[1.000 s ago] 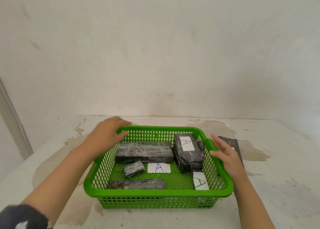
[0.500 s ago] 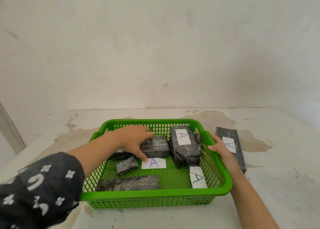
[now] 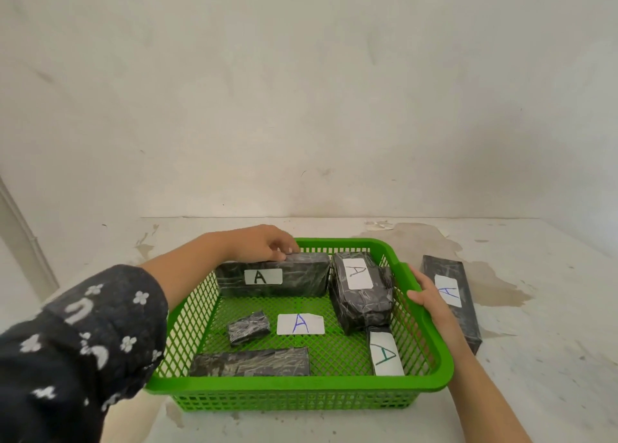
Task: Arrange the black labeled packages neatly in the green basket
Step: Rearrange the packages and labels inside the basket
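Observation:
A green basket [image 3: 301, 390] sits on the table. My left hand [image 3: 264, 243] grips the top edge of a long black package [image 3: 301, 280] that stands on its side along the back wall, its "A" label facing me. My right hand [image 3: 426, 295] holds the basket's right rim. Inside also lie a bulky labeled package [image 3: 363, 300], a small black package [image 3: 249, 328], a flat long package [image 3: 250, 362], a package with a green "A" [image 3: 384, 354] and a loose white "A" label [image 3: 301, 324]. Another labeled package [image 3: 451, 295] lies outside, to the right.
The worn white table [image 3: 535, 359] has brown stains behind and right of the basket. A white wall rises close behind. My dark flowered sleeve [image 3: 77, 342] fills the lower left.
My left hand went from the basket's back left rim into the basket, took the long package and tipped it up on its side against the back wall. My right hand stayed on the right rim.

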### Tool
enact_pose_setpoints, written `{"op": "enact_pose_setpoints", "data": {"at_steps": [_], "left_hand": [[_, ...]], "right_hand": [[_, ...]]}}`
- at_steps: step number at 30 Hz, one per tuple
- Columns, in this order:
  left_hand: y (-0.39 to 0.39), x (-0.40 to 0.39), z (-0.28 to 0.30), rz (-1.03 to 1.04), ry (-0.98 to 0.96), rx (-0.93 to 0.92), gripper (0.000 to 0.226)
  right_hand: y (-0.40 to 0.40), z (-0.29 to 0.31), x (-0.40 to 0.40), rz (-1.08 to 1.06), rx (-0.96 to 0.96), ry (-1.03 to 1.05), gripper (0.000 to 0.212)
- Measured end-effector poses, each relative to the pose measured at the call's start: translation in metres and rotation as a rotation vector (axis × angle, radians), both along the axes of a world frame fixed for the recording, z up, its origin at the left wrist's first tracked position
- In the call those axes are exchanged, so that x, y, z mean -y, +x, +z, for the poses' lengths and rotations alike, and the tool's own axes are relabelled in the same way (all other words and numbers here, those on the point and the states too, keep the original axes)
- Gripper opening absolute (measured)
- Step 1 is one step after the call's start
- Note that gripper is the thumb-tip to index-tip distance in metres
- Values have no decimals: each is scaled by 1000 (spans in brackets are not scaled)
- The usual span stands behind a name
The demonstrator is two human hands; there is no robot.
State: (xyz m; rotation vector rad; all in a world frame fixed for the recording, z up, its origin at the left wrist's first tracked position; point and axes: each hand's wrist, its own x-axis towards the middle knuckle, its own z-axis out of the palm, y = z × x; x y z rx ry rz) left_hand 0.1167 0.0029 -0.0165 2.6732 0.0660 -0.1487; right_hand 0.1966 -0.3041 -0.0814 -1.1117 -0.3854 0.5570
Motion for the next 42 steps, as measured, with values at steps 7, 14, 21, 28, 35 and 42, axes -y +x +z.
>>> {"op": "enact_pose_setpoints", "data": {"at_steps": [7,14,21,28,35,42], "left_hand": [[-8,-1,-4,-104,166,82,40],[0,-2,8,-72,80,-11,38],[3,9,-2,-105,420,70,46],[-8,16,-25,-186,534,7,84],[-11,9,-13,-213,221,26,65],[-12,13,1,-245,249,-29,65]], "right_hand": [[0,-3,1,6,-24,19,44],[-6,-4,0,4,-22,74,42],[-8,-4,0,4,-23,94,42],[-12,-1,0,-8,-18,110,43],[-16,4,-1,-13,-10,99,43],[-18,3,0,-40,-19,70,42]]}}
